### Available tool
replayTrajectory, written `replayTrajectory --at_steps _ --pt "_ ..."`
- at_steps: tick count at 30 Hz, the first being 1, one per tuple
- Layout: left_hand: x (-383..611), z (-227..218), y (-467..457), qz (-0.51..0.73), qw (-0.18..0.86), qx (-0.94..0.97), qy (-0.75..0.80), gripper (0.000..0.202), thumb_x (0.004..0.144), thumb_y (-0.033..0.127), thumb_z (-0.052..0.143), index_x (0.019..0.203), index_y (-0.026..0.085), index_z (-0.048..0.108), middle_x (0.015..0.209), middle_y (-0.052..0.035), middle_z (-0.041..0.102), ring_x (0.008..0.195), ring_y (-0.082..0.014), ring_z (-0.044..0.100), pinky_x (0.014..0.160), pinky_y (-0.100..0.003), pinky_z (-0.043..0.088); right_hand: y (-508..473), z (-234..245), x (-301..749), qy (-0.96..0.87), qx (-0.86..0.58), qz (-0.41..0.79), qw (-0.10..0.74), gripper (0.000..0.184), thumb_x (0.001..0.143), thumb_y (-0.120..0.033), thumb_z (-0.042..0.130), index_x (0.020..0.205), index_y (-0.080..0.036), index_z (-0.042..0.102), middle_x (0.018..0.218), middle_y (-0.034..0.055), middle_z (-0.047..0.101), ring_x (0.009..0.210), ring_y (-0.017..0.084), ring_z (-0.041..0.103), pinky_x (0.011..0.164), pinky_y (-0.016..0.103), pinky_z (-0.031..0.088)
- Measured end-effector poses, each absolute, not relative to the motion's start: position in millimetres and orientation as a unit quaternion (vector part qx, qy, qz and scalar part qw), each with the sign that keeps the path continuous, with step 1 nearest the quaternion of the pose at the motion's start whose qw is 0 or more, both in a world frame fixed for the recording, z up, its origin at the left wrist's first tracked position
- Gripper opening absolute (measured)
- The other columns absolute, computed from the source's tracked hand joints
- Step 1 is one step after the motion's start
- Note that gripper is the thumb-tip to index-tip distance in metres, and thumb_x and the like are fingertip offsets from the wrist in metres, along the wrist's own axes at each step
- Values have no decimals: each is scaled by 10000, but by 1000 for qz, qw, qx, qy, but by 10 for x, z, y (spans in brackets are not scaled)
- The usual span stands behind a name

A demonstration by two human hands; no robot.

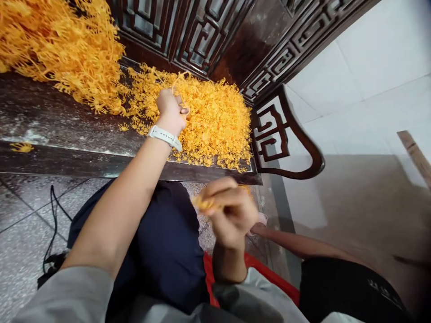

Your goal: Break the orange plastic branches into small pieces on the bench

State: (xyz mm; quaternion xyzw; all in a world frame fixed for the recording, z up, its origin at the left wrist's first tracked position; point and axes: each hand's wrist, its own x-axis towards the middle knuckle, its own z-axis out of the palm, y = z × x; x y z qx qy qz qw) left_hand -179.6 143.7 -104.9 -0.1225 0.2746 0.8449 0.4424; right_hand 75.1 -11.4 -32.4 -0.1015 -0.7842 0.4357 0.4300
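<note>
My left hand (171, 110) reaches onto a heap of small orange plastic pieces (215, 121) on a dark wooden bench (67, 134). Its fingers are closed around an orange strand pulled up from the heap, and a white watch band (164, 136) sits on the wrist. My right hand (230, 211) is held nearer to me, above my lap, with fingers pinched on a small orange piece (204, 204). A second, larger mound of tangled orange strips (60, 45) lies at the bench's far left.
The bench has a carved dark backrest (202, 31) and a curved armrest (286, 134) on the right. One stray orange piece (22, 146) lies near the front edge. A black cable (54, 215) runs over the speckled floor. A red surface (262, 269) shows beneath my arms.
</note>
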Motion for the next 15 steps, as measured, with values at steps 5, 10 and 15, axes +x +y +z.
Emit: replayTrajectory --at_steps 5,10,15 --pt "-1537 -719 1245 824 483 -156 252 213 1048 286 561 869 249 452 518 74 226 389 -102 218 427 -262 233 1381 -447 610 -734 -298 212 572 277 1053 -427 570 1291 -288 602 1278 112 609 1158 238 700 947 445 605" --pt "-1633 -665 1110 831 474 -146 252 281 1086 357 571 841 262 471 495 69 223 407 -115 232 429 -275 281 1935 -710 531 -751 -452 231 422 597 1052 -660 457 1400 -207 629 1586 204 485 1523 350 487 1190 585 457" --pt "-1674 -747 1187 850 434 -143 262 276 1108 419 538 890 261 476 544 75 211 413 -111 242 456 -255 279 1045 -818 273 -622 -335 607 363 741 999 -847 410 1285 -233 711 1117 119 707 977 225 723 777 361 590"
